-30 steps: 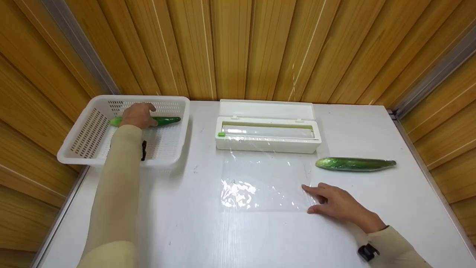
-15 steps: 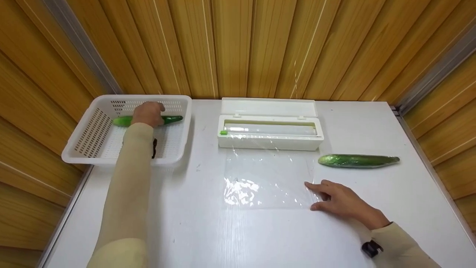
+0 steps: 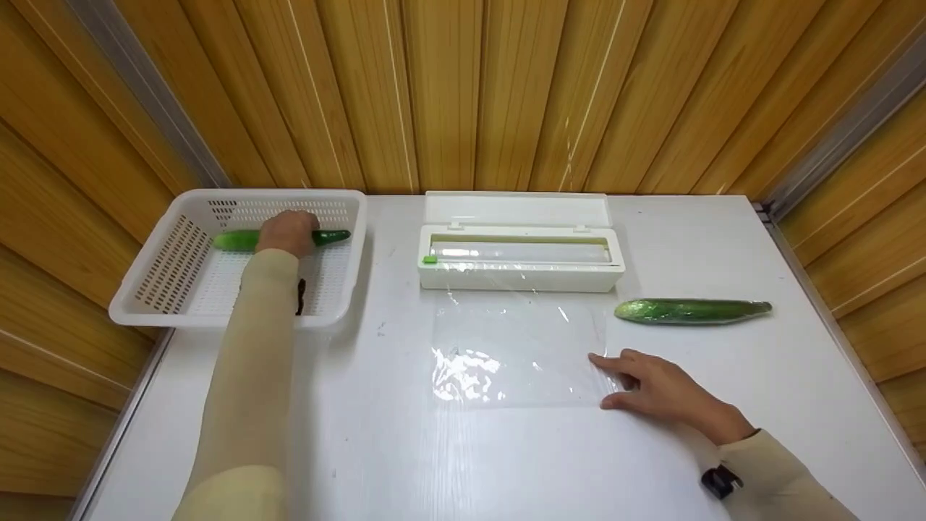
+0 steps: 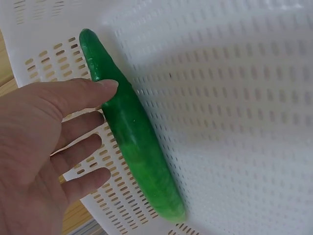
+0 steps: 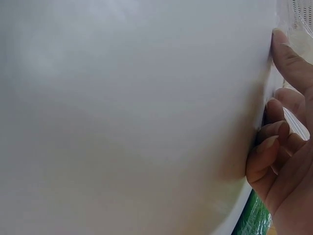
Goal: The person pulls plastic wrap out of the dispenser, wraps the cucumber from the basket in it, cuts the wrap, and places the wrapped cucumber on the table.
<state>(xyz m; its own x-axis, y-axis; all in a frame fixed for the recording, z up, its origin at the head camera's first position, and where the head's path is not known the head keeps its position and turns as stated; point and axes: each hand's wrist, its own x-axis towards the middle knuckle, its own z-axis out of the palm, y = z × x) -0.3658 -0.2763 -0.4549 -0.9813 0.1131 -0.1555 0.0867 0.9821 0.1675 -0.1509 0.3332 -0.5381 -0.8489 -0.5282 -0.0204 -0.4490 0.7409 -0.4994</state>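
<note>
Inside the white basket, my left hand (image 3: 288, 233) is over a green cucumber (image 3: 237, 240). The left wrist view has its thumb lying across the cucumber (image 4: 142, 156) near the dark end, with the other fingers bent along one side. Clear film (image 3: 517, 347) extends from the white wrap box (image 3: 517, 279) onto the table. My right hand (image 3: 669, 391) rests at the film's right edge, index finger and thumb spread apart; in the right wrist view, the other fingers of this hand (image 5: 288, 142) are bent. Another cucumber (image 3: 691, 311), covered in film, lies beyond it.
The basket (image 3: 340, 315) stands at the back left of the white table (image 3: 405, 449). Behind the wrap box its lid (image 3: 517, 210) stands raised, and a green slider (image 3: 430, 260) is at the box's left end. Wood-patterned walls (image 3: 441, 94) enclose the back and sides.
My left hand has shifted right along the cucumber in the basket, toward its dark end, and its fingers have drawn in. The right hand has stayed at the film's edge.
</note>
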